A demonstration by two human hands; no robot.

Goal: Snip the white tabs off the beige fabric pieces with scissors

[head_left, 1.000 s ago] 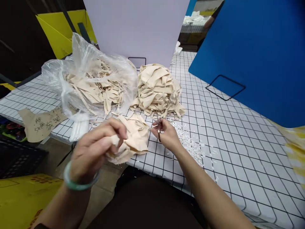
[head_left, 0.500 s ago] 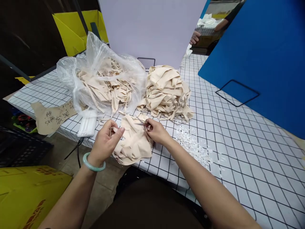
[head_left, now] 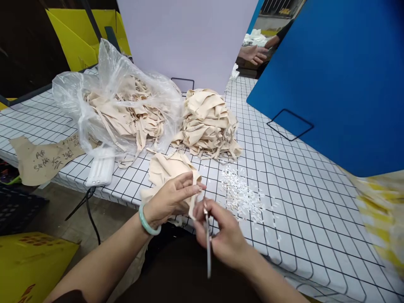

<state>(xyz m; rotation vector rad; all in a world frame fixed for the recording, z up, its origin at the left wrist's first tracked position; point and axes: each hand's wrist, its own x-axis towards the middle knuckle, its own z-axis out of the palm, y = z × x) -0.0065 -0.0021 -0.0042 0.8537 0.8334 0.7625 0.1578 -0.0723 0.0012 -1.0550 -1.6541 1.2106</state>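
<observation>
My left hand (head_left: 172,198), with a green bangle on the wrist, pinches the edge of a beige cloth piece (head_left: 166,170) at the table's front edge. My right hand (head_left: 221,233) grips small metal snips (head_left: 206,235), their tip up against the cloth edge by my left fingers. Behind the cloth lies a pile of beige cloth pieces (head_left: 206,122). To its left a clear plastic bag (head_left: 116,107) holds more of the same cloth. A scatter of tiny white clippings (head_left: 241,195) lies on the gridded table (head_left: 299,202) right of my hands.
A blue board (head_left: 341,75) leans at the right, a white board (head_left: 186,38) stands at the back. A brown paper note (head_left: 41,158) and a white flat device (head_left: 101,170) lie at the left. Another person's hand (head_left: 252,54) shows beyond the boards. Yellow boxes sit on the floor at the left.
Both hands have drawn back toward me to the table's front edge with the cloth. My right hand moved from the cloth's top to its near edge, snips now pointing up.
</observation>
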